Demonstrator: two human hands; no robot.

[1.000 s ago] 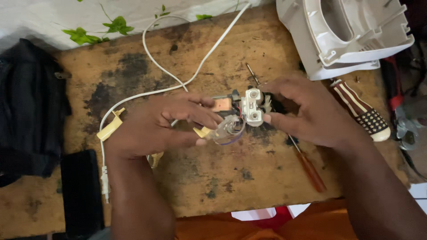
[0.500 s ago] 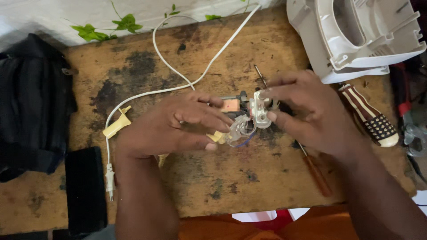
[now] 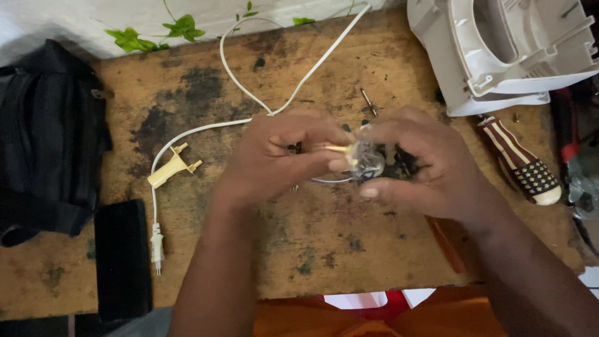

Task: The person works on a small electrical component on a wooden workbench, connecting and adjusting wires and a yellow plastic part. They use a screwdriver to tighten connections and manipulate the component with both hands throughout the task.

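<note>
My left hand [image 3: 284,156] and my right hand [image 3: 424,165] meet over the middle of a stained wooden table [image 3: 206,100]. Between their fingertips they hold a small electrical part [image 3: 365,159] with a clear plastic dome and a brass-coloured piece. Dark bits of it show under my right fingers. A thin white cord [image 3: 249,103] runs from under my left hand, loops up and left, and ends in a white plug [image 3: 156,243]. Most of the part is hidden by my fingers.
A cream plastic clip [image 3: 171,168] lies left of the hands. A black bag [image 3: 43,143] and a black flat case [image 3: 121,259] sit at the left. A white appliance housing [image 3: 499,50] stands top right, a striped-handle tool [image 3: 521,165] beside it. An orange-handled screwdriver [image 3: 446,243] lies under my right wrist.
The two hands have closed in over the part, which has been turned: its white block no longer shows and the clear dome now faces up. The view has shifted slightly.
</note>
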